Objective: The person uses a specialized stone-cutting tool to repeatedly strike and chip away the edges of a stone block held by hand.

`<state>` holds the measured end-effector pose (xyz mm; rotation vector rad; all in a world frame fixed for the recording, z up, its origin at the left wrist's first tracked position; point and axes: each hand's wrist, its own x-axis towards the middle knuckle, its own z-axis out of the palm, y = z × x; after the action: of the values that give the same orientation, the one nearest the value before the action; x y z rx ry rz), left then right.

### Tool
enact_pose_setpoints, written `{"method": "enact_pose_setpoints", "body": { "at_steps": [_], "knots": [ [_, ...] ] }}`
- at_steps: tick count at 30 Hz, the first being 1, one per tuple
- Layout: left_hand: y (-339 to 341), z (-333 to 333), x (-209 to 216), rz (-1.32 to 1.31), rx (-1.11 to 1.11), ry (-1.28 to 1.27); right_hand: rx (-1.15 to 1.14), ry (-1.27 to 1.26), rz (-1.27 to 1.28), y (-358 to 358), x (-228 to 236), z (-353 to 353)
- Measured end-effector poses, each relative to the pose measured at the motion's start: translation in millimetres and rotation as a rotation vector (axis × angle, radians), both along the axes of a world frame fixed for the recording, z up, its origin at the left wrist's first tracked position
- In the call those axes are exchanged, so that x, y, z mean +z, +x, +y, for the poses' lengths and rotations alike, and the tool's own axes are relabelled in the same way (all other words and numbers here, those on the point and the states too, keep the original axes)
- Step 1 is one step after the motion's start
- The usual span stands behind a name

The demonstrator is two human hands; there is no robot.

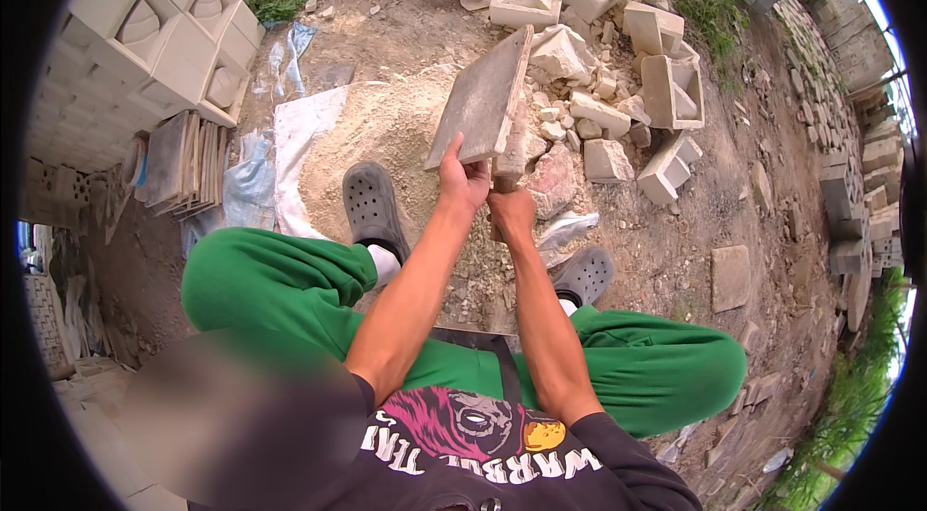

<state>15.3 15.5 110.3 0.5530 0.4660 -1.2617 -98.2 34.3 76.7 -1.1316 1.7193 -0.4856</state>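
Note:
Out over the ground in front of me, my left hand [463,181] grips the lower edge of a flat grey-brown board [483,100], thumb on its face. The board is tilted up and leans to the right at its far end. Close beside it, my right hand [512,210] is closed round the narrow grip of a wooden paddle-like piece [512,156]. The board partly hides this piece, so I cannot tell its whole shape. Under the board lies pale crushed powder [386,125], and just right of it a heap of broken pale block rubble [565,76].
Pale patterned blocks [174,38] are stacked at the left, with thin boards [188,163] leaning by them. Hollow broken blocks [673,91] edge the heap. A white sheet [299,154] lies by the powder. A flat slab [731,277] rests on the dirt at the right.

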Motion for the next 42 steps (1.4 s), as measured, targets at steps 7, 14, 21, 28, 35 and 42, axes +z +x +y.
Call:
{"method": "enact_pose_setpoints", "body": {
  "at_steps": [7, 14, 21, 28, 35, 42],
  "knots": [
    [0.5, -10.5, 12.3, 0.013, -0.019, -0.010, 0.016, -0.028, 0.136, -19.1, -13.9, -3.2],
    [-23.2, 4.8, -25.9, -0.254, -0.147, 0.021, -0.240, -0.028, 0.047, -89.4, 13.3, -17.9],
    [-96.0, 31.0, -63.0, -0.439, -0.355, 0.077, -0.594, 0.026, 0.138, -203.7, -25.5, -22.0],
    [-160.2, 44.9, -92.3, -0.181, -0.412, 0.196, -0.656, -0.033, 0.058, -198.0, -16.2, -11.4],
    [-156.6, 57.4, -105.7, -0.342, -0.739, 0.529, -0.379, 0.073, 0.217, -168.0, -22.8, -7.9],
    [-128.0, 65.6, -119.9, -0.437, -1.182, 0.458, -0.278, 0.075, 0.285, -137.6, -77.1, -3.6]
  ]
}}
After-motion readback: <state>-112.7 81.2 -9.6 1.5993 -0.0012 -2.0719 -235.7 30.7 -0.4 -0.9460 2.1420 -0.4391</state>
